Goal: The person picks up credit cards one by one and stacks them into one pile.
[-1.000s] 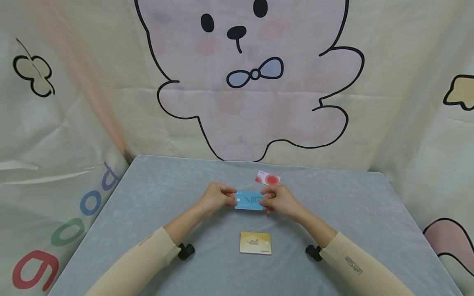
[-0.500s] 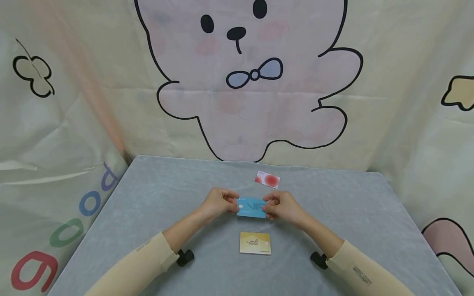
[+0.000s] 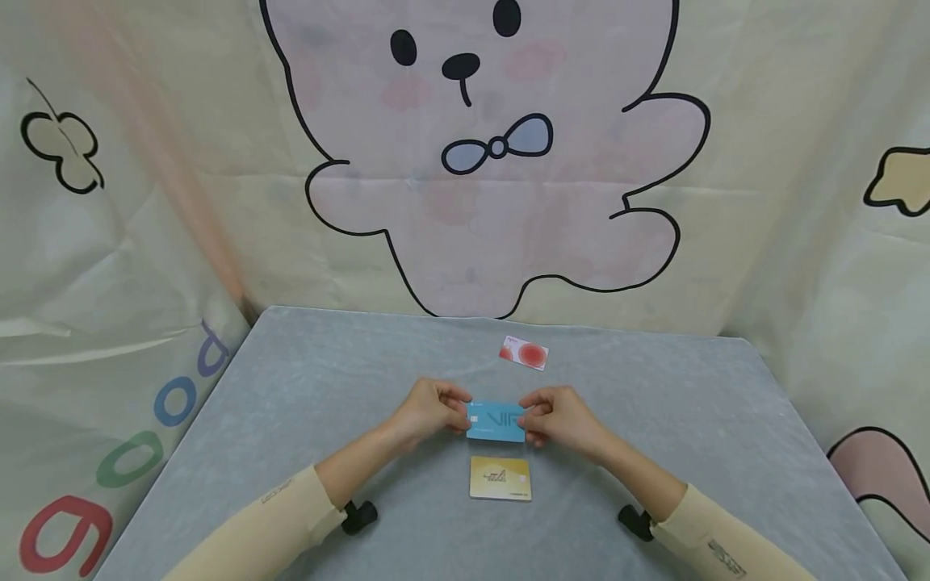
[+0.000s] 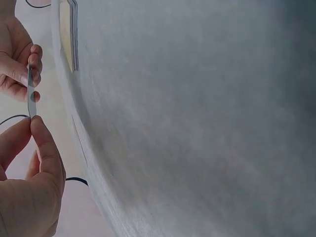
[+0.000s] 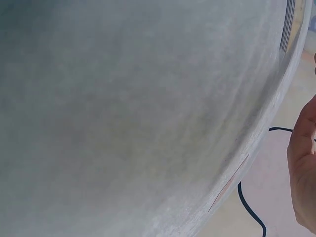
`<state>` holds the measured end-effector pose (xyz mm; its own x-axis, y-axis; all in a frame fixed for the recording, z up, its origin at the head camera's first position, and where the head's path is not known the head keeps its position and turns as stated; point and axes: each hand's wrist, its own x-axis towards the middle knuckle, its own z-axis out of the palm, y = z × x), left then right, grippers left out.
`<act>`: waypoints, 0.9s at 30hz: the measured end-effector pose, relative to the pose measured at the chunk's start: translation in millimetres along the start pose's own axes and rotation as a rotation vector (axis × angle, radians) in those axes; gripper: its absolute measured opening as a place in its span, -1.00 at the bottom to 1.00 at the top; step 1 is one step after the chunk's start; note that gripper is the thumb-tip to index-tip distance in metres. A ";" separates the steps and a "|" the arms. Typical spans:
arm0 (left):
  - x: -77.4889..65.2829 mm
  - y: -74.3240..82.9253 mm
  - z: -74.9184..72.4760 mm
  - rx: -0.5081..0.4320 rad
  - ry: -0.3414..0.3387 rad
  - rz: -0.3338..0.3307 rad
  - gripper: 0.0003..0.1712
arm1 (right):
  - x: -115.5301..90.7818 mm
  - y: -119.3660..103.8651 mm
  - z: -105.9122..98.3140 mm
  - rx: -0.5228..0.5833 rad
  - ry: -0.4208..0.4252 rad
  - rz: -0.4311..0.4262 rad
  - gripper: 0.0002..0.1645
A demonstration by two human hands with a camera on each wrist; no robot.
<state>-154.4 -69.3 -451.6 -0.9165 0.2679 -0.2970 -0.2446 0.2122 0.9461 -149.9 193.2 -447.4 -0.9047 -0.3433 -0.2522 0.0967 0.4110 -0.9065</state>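
Between both hands is a blue card [image 3: 496, 422] with "VIP" lettering and a small chip mark, held above the table. My left hand [image 3: 434, 408] pinches its left edge between thumb and fingers; the left wrist view shows the card [image 4: 31, 94] edge-on. On the opposite short edge, my right hand [image 3: 563, 420] pinches it the same way. Just nearer to me lies a stack of cards [image 3: 500, 478], yellow on top, its layered edges [image 4: 74, 37] showing in the left wrist view. Only part of the right hand [image 5: 303, 163] appears in the right wrist view.
A white card with red circles [image 3: 524, 353] lies flat toward the table's back. Grey cloth covers the table [image 3: 654, 420]. Behind it hangs a curtain [image 3: 465, 210] with a cartoon bear. Dark wrist cameras [image 3: 359, 517] stick out beside the sleeves.
Both hands have brought the blue card nearer to me, from beside the white-and-red card to just behind the yellow stack. The cards on the table have stayed put.
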 end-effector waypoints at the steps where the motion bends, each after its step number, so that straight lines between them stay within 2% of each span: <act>1: -0.3 -0.2 0.5 0.002 -0.002 0.003 -0.61 | -0.7 0.6 0.1 -0.004 0.000 -0.001 -0.56; 10: -7.5 -1.6 3.8 -0.008 -0.017 -0.011 -0.63 | -8.1 1.1 2.8 -0.024 -0.013 -0.008 -0.55; 27: -20.4 -6.1 10.4 0.002 -0.057 0.007 -0.64 | -21.9 2.6 7.4 -0.005 -0.053 0.015 -0.53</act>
<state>-131.0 -66.3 -452.6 -0.8988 0.3221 -0.2973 -0.2375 0.2122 0.9479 -126.8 195.5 -446.7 -0.8798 -0.3812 -0.2839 0.1084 0.4206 -0.9007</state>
